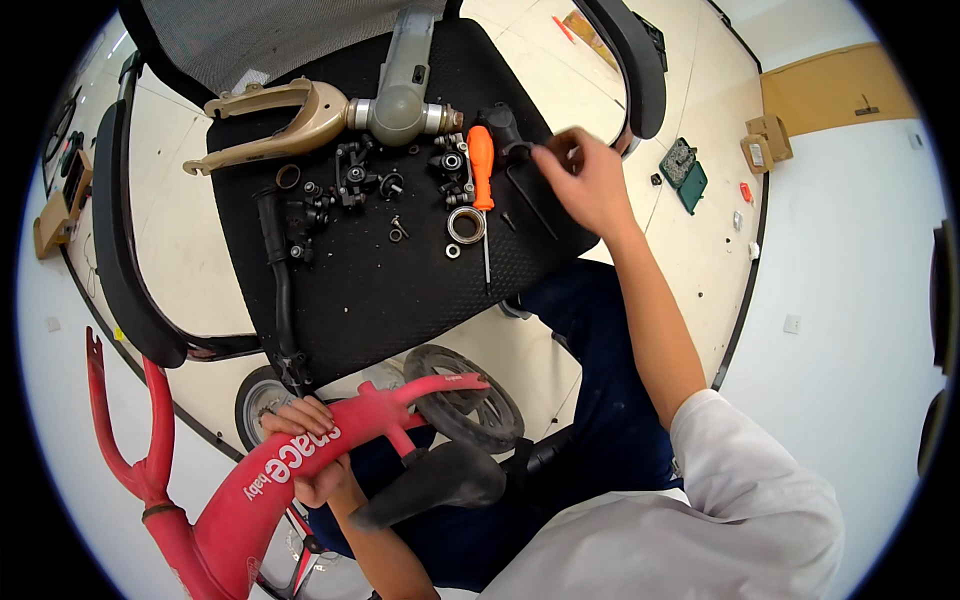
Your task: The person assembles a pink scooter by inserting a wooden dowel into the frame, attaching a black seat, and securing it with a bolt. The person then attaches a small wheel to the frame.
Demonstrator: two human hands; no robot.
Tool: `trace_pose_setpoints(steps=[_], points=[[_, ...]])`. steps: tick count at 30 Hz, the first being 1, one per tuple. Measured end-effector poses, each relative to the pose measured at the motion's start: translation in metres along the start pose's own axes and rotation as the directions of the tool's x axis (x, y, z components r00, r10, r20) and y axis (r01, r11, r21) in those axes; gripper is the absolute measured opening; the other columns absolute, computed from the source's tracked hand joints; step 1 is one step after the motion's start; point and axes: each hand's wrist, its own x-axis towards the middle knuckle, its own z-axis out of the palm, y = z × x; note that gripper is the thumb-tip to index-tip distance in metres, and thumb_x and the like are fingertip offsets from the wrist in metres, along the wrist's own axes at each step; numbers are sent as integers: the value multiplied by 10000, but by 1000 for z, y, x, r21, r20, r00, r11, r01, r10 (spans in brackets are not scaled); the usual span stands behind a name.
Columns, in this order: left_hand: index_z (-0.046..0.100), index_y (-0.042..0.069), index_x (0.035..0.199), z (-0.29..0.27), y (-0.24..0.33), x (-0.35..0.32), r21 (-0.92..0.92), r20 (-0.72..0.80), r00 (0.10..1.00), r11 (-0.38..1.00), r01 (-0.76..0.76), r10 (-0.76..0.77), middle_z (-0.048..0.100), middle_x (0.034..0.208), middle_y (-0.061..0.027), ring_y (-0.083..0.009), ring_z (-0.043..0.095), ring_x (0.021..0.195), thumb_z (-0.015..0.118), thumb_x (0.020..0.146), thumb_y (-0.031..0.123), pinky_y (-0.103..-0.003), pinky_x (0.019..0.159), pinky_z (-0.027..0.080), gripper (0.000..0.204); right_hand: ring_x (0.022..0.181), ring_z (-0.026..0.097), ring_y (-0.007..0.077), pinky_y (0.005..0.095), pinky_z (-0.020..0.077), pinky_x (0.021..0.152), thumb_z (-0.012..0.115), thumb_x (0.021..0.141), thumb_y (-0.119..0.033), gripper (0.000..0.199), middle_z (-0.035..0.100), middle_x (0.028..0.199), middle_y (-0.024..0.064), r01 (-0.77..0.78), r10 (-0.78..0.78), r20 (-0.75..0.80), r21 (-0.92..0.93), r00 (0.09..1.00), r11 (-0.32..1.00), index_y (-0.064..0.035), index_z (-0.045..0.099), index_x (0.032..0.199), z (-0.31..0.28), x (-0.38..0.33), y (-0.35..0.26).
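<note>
My left hand point(318, 455) is wrapped round the tube of a pinkish-red children's bike frame point(265, 475), which lies across my lap with its black saddle point(450, 485) and rear wheel point(465, 400). My right hand point(585, 180) is over the right side of a black chair seat, its fingers curled in. Its thumb comes close to a black clamp-like part point(500, 130); whatever is between the fingers is hidden. Beside it lie a hex key point(532, 203) and an orange-handled screwdriver point(482, 170). A metal ring point(465, 225) sits by the screwdriver's shaft.
The chair seat point(370, 310) also bears a beige fork with a grey tube point(310, 110), black brake parts point(355, 175), a black handlebar-like tube point(283, 300) and small hardware. Armrests point(125, 240) flank it. A green case point(685, 175) and cardboard boxes point(765, 145) are on the floor.
</note>
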Motion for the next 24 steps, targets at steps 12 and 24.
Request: trace_pose_setpoints(steps=[12, 24], points=[[452, 48, 868, 1, 9, 8, -186, 38, 998, 982, -35, 42, 527, 720, -99, -200, 521, 639, 687, 663, 505, -301, 647, 432, 553, 628, 648, 177, 317, 546, 586, 620, 796, -97, 237, 650, 726, 124, -131, 89, 320, 112, 943, 985, 58, 582, 971, -3, -33, 41], [465, 63, 921, -23, 28, 8, -218, 179, 972, 970, -110, 150, 564, 782, -84, -185, 563, 684, 683, 648, 659, -291, 678, 454, 691, 711, 606, 226, 330, 468, 655, 483, 992, -175, 194, 629, 809, 102, -168, -297, 848, 403, 439, 900, -7, 578, 1009, 41, -196, -79]])
